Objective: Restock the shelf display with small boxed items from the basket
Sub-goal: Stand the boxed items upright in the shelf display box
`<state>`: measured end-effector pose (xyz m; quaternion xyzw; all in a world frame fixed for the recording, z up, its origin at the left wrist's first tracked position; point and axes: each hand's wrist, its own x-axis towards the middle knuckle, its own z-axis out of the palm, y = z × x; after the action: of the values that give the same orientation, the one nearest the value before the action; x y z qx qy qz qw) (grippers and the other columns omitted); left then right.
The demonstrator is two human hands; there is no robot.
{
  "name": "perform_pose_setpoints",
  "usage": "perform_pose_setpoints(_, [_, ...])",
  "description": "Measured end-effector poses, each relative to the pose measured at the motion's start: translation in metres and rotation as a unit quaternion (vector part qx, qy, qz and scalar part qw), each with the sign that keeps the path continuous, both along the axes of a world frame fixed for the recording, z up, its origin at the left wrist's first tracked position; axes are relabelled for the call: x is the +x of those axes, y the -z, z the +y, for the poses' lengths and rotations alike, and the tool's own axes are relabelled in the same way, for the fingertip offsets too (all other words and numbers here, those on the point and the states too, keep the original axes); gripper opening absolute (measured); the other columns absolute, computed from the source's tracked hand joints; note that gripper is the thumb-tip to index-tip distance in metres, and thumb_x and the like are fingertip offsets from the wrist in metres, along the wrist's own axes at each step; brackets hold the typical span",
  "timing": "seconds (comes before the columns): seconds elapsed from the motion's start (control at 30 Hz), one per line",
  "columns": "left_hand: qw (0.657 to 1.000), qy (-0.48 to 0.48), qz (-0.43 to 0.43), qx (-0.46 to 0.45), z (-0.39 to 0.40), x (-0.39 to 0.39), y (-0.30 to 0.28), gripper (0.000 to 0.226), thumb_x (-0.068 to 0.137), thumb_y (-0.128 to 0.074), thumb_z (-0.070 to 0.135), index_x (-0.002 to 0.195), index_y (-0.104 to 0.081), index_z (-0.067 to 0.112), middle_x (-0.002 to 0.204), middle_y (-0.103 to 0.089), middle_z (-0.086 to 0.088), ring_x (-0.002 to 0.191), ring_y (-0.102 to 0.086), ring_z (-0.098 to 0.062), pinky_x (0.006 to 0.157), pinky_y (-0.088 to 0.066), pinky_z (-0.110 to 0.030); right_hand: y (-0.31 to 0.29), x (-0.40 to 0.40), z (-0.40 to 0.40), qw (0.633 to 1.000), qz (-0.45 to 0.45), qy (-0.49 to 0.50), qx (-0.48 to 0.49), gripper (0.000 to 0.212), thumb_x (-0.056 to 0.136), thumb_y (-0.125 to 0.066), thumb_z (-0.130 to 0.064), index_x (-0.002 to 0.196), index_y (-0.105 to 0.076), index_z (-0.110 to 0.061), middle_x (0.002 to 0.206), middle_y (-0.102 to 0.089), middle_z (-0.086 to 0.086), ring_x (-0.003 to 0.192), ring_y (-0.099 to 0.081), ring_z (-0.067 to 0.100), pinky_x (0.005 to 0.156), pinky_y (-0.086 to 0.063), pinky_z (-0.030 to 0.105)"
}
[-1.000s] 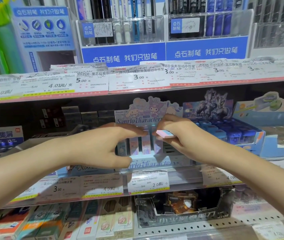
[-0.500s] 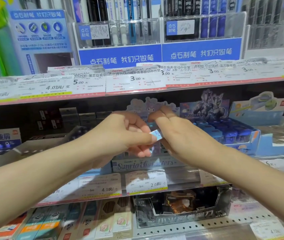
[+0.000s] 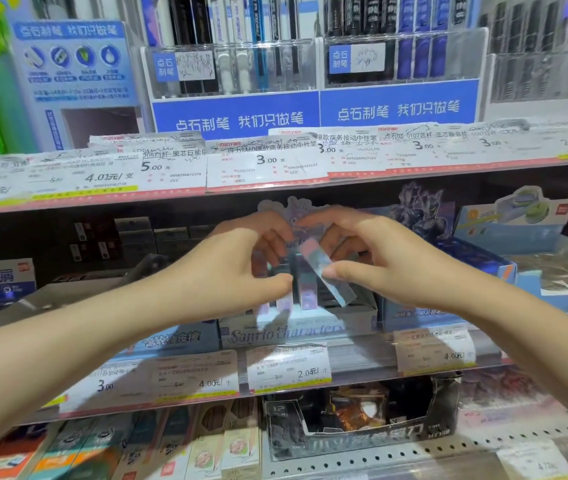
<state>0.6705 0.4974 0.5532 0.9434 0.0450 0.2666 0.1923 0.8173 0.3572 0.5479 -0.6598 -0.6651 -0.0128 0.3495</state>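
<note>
On the middle shelf stands a pastel "Sanrio Characters" display tray [image 3: 286, 332] holding upright small boxes [image 3: 306, 294]. My right hand [image 3: 382, 261] pinches one small pink-and-blue box [image 3: 327, 275] between thumb and fingers. That box is tilted, its lower end reaching down into the right side of the tray. My left hand [image 3: 227, 268] is at the tray's left half, with thumb and fingers closed around the blurred upright boxes there. The tray's back card is mostly hidden behind both hands. No basket is in view.
A blue display box [image 3: 476, 271] stands right of the tray, and a dark-printed one [image 3: 358, 424] on the shelf below. The upper shelf's price-tag rail [image 3: 265, 168] hangs just above my hands. Pen racks [image 3: 234, 64] fill the top shelf. A blue box [image 3: 171, 337] sits to the left.
The small box was pinched between both hands in front of the tray. Now my right hand alone holds it, tilted down into the tray, and my left hand has shifted onto the upright boxes.
</note>
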Motion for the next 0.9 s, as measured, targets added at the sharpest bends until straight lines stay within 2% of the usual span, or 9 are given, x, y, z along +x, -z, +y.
perform_pose_setpoints(0.1, [0.979,0.008,0.075,0.19,0.009,-0.004,0.003,0.047,0.071,-0.046,0.034,0.116,-0.054,0.024,0.112,-0.058,0.005,0.103,-0.053,-0.006,0.091,-0.043,-0.021,0.005,0.008,0.004,0.999,0.028,0.031,0.033,0.033,0.084,-0.062,-0.012,0.109,-0.051,-0.03,0.087,-0.055,-0.004,0.078,-0.059,0.014,0.067,-0.044,0.018])
perform_pose_setpoints(0.23, [0.963,-0.001,0.191,0.191,0.013,-0.005,0.009,0.063,0.078,-0.054,0.027,0.139,-0.038,0.032,0.144,-0.041,0.014,0.13,-0.038,0.0,0.107,-0.037,-0.027,0.013,0.013,0.009,0.997,0.036,0.051,0.038,0.03,0.083,-0.063,-0.013,0.098,-0.046,-0.032,0.095,-0.054,-0.002,0.071,-0.057,0.008,0.066,-0.044,0.017])
perform_pose_setpoints(0.33, [0.956,-0.022,0.253,0.147,0.009,-0.009,0.006,0.072,0.08,-0.054,0.018,0.143,-0.026,0.04,0.143,-0.032,0.027,0.095,-0.051,0.022,0.088,-0.039,-0.002,0.016,0.014,0.011,0.997,0.035,0.052,0.036,0.03,0.083,-0.064,-0.013,0.096,-0.046,-0.034,0.097,-0.054,0.0,0.071,-0.06,0.012,0.067,-0.045,0.019])
perform_pose_setpoints(0.37, [0.955,-0.026,0.262,0.138,0.007,-0.01,0.005,0.073,0.08,-0.054,0.018,0.142,-0.024,0.044,0.141,-0.031,0.03,0.081,-0.057,0.018,0.08,-0.044,-0.003,0.016,0.014,0.011,0.997,0.037,0.048,0.037,0.031,0.083,-0.064,-0.013,0.094,-0.046,-0.036,0.097,-0.055,0.0,0.072,-0.061,0.014,0.067,-0.045,0.02])
perform_pose_setpoints(0.43, [0.955,-0.026,0.263,0.131,0.007,-0.01,0.004,0.074,0.077,-0.051,0.023,0.139,-0.022,0.051,0.143,-0.03,0.032,0.077,-0.065,0.002,0.081,-0.053,-0.02,0.016,0.014,0.01,0.998,0.047,0.035,0.037,0.034,0.082,-0.063,-0.011,0.089,-0.045,-0.04,0.097,-0.055,-0.002,0.073,-0.062,0.013,0.066,-0.046,0.019])
perform_pose_setpoints(0.53, [0.955,-0.013,0.269,0.123,0.011,-0.01,0.005,0.075,0.069,-0.044,0.032,0.134,-0.017,0.059,0.148,-0.025,0.032,0.103,-0.065,-0.021,0.094,-0.051,-0.036,0.016,0.015,0.009,0.998,0.053,0.029,0.034,0.034,0.082,-0.063,-0.01,0.088,-0.046,-0.039,0.098,-0.054,-0.004,0.068,-0.06,0.008,0.067,-0.047,0.021])
perform_pose_setpoints(0.6, [0.955,-0.003,0.27,0.124,0.013,-0.01,0.005,0.075,0.068,-0.042,0.035,0.133,-0.017,0.062,0.149,-0.023,0.032,0.115,-0.059,-0.022,0.1,-0.047,-0.038,0.016,0.017,0.009,0.998,0.054,0.027,0.03,0.033,0.082,-0.063,-0.011,0.089,-0.046,-0.038,0.099,-0.054,-0.001,0.063,-0.057,0.003,0.067,-0.046,0.021])
perform_pose_setpoints(0.77, [0.956,0.001,0.268,0.123,0.016,-0.009,0.006,0.071,0.063,-0.036,0.043,0.12,-0.012,0.078,0.148,-0.022,0.034,0.111,-0.062,-0.03,0.097,-0.049,-0.042,0.016,0.019,0.009,0.999,0.038,0.02,0.0,0.03,0.081,-0.065,-0.011,0.087,-0.048,-0.035,0.095,-0.056,-0.001,0.066,-0.059,0.004,0.065,-0.047,0.023])
perform_pose_setpoints(0.9, [0.958,0.009,0.258,0.127,0.017,-0.007,0.004,0.073,0.071,-0.043,0.032,0.133,-0.019,0.062,0.148,-0.025,0.031,0.123,-0.052,-0.011,0.104,-0.042,-0.034,0.017,0.018,0.008,0.998,0.054,0.017,0.011,0.008,0.082,-0.062,-0.009,0.083,-0.06,-0.016,0.065,-0.062,-0.019,0.057,-0.056,0.0,0.053,-0.041,0.01])
